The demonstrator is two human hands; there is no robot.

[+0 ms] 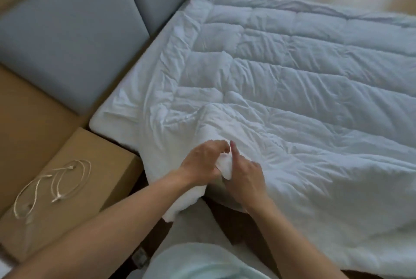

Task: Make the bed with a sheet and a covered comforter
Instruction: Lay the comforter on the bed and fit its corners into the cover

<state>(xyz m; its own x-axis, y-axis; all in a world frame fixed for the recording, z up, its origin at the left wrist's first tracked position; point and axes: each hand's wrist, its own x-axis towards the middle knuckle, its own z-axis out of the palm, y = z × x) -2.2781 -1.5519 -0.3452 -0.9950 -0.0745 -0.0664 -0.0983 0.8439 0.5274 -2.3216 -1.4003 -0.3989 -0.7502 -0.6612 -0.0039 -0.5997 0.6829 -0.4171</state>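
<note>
**Comforter corner bunched at the near edge of the bed**

Comforter (292, 80), white and quilted in puffy squares, lies spread over most of the bed (105, 121). Its long run goes from the headboard (67, 38) end off toward the right. It is creased all over and rucked into folds near the person, and it looks soft and slack.

Its near corner is gathered into a small wad at the bed's near edge, close to the head-end corner, and that wad sits right between the two hands. The left hand (202, 163) has its fingers curled over the wad, pinching it from the headboard side. The right hand (244, 178) presses in from the other side with most fingers curled against the cloth and the index finger sticking out straight. Its thumb is hidden.

Whether a cover is already on I cannot tell, since everything is white. A flatter white layer shows along the head edge.

From where I stand, the bed's head-end corner lies up and to the left of the hands, and the left hand is the nearer one to it. Any pull to seat this corner would likely go that way.

Beside the bed a wooden nightstand (90, 166) holds a looped cable (55, 179).
</note>
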